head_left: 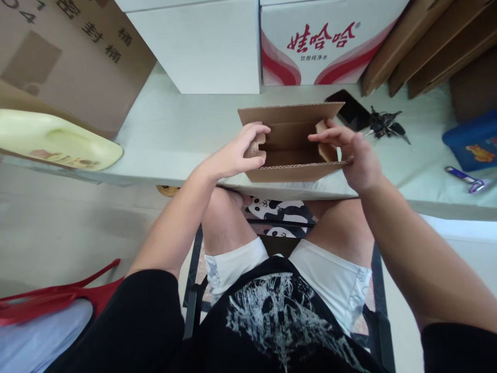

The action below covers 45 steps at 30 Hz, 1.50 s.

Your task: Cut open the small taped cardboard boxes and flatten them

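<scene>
A small brown cardboard box (293, 174) stands in front of me with its top open, its long front and back flaps folded outward. On its left end, my left hand (236, 151) has its thumb and fingers curved around a short notched side flap (256, 148). My right hand (355, 153) is at the opposite end, its fingers reaching over the rim onto the right side flap (328, 151) while the thumb stays outside. The inside of the box is in shadow, and I see nothing lying in it.
Behind the box are a white carton with red lettering (322, 46) and a plain white carton (209, 49). A black phone (349, 110) and keys (385, 124) lie to the right, near a purple razor (464, 178). At left, a yellow jug (58, 140) lies along the table edge.
</scene>
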Tool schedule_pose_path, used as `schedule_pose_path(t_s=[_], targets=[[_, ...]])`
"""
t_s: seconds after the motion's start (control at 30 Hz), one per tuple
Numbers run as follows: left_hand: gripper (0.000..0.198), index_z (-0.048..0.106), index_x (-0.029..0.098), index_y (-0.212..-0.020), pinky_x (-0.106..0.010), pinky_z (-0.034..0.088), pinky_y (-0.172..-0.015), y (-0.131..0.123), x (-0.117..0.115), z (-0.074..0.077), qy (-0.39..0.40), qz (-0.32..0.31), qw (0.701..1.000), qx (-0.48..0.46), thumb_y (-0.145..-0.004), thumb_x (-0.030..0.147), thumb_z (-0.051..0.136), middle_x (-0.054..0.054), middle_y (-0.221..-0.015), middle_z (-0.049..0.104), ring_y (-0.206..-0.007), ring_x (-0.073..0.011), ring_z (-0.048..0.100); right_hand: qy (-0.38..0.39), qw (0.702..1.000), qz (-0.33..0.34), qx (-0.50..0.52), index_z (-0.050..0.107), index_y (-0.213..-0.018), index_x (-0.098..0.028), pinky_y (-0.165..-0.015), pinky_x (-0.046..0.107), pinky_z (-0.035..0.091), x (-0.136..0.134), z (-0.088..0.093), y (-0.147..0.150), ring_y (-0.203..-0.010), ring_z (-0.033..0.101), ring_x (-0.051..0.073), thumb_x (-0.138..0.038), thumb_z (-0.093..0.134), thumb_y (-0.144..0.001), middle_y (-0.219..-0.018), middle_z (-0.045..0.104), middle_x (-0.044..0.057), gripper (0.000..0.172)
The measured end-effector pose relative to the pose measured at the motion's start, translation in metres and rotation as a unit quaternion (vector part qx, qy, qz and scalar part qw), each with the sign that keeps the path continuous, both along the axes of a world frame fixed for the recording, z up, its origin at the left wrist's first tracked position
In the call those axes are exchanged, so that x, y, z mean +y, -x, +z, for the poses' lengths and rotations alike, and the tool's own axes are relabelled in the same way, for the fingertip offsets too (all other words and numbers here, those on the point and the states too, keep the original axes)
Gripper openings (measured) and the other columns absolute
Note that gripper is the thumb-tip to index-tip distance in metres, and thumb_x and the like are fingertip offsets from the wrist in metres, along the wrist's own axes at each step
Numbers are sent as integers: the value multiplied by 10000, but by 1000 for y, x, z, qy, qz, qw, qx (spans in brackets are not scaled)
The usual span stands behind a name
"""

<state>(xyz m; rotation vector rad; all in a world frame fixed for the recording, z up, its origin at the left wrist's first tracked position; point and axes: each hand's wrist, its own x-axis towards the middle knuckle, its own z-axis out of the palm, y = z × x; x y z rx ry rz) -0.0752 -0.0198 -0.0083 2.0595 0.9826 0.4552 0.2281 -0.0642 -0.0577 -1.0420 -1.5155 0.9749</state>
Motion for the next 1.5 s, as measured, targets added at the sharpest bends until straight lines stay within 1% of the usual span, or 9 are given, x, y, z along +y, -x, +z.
schedule_pose_path(t_s=[0.1,0.23,0.43,0.6,0.8,0.97,1.17,1.33,1.5], targets=[[686,508,240,-1449,-509,420,-1241,0,0,-7,0,16,1000,-16,-781,327,638,-121,-1613,437,-1465,-351,474,-9,1000,-1,5,797,-1023,-297,-1341,609,210,-2,0,2,-1593,373,319,-787,393,-969,-1164,808,29,636],[583,556,240,-1389,-482,468,-1204,-2,2,-13,-6,45,998,-42,-817,323,628,-101,-1547,518,-1395,-319,539,-93,994,-44,25,786,-1008,-300,-1249,566,423,-9,0,5,-1403,612,324,-711,488,-982,-1083,817,39,508],[494,588,213,-1344,-445,553,-1106,-5,5,-15,31,61,995,-73,-871,349,621,-114,-1539,537,-1325,-299,604,-56,994,-45,-78,764,-1058,-298,-1114,561,546,-10,-1,5,-1289,682,345,-729,619,-899,-1150,805,70,483],[531,605,212,-1246,-463,529,-1127,-5,10,-23,15,87,988,-127,-936,643,617,-132,-1493,599,-1339,-300,619,-58,987,-106,-106,680,-1183,-308,-1028,570,575,-7,-13,3,-1155,733,339,-637,665,-901,-1170,784,78,434],[716,552,286,-1313,-503,462,-1187,4,19,-53,-70,129,979,-143,-805,755,740,-110,-1459,583,-1427,-324,549,-112,973,-158,-129,510,-1370,-317,-1124,601,505,-2,-31,6,-1233,673,324,-496,661,-910,-1305,690,92,517],[855,395,385,-1485,-585,441,-1186,12,26,-81,-129,191,964,-133,-798,726,774,-113,-1650,346,-1562,-398,357,-122,970,-171,-125,482,-1385,-351,-1139,587,504,5,-45,5,-1404,558,323,-424,656,-887,-1460,571,101,532],[942,219,449,-1567,-563,474,-1150,11,29,-87,-126,145,968,-159,-823,818,665,-116,-1673,358,-1572,-381,384,-92,974,-140,-151,312,-1548,-438,-1221,604,432,8,-36,4,-1585,358,335,-469,680,-869,-1749,240,31,772],[690,504,321,-1366,-463,516,-1135,9,20,-77,-113,147,971,-152,-882,805,595,-122,-1472,558,-1455,-299,531,-95,971,-137,-169,348,-1561,-387,-1222,620,424,8,-32,4,-1503,465,342,-448,664,-879,-1592,489,82,755],[534,645,252,-1054,-478,501,-1154,10,10,-67,-83,147,974,-151,-893,760,618,-142,-1399,626,-1528,-303,454,-118,965,-152,-178,714,-1181,-317,-1228,621,415,4,-35,5,-1337,597,337,-436,577,-934,-1342,662,100,307]])
